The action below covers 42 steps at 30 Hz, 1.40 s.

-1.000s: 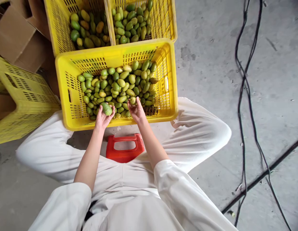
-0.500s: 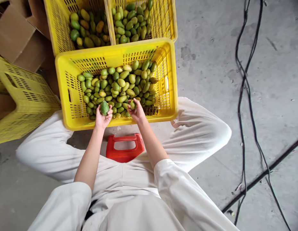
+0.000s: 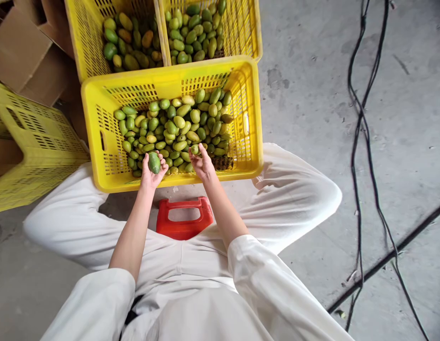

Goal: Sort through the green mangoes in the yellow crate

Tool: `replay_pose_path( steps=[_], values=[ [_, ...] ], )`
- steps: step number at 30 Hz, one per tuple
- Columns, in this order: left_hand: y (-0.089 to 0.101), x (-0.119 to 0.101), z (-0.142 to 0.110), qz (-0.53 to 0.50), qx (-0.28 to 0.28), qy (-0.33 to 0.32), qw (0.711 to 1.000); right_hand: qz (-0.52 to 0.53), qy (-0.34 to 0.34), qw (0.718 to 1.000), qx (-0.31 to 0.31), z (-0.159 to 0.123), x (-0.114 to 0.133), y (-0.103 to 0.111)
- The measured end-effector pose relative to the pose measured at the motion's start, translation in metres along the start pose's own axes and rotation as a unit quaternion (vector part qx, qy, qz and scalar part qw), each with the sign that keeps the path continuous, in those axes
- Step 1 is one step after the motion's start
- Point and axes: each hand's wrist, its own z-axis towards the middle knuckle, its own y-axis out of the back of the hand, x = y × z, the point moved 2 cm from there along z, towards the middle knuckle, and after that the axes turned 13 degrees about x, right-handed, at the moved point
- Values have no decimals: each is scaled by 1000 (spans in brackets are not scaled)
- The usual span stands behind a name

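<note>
Fruit [image 3: 155, 162] sits left of centre in the frame, the left hand [image 3: 150, 177] cupping it in a snug grip over the crate [image 3: 92, 128]! Nearer mid-frame, the right hand [image 3: 203, 167] pinches a smaller fruit [image 3: 194, 149]. Looks like a checking step; the next move, I'd judge, calls for easing one grip without knocking the pile [image 3: 179, 122].
</note>
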Motion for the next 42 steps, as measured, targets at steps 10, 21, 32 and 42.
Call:
replay_pose_path(
  steps=[10,21,32,42],
  values=[
    [-5,0,0,-38,-38,39,998,53,-19,998,-21,-4,4,6],
    [-7,-2,1,-36,-69,11,997,48,-28,998,28,-5,6,0],
    [-1,-4,1,-37,-25,-36,998,13,1,998,55,0,1,5],
    [-2,-4,2,-19,-24,-4,1000,70,-37,995,54,-3,5,3]
  ],
)
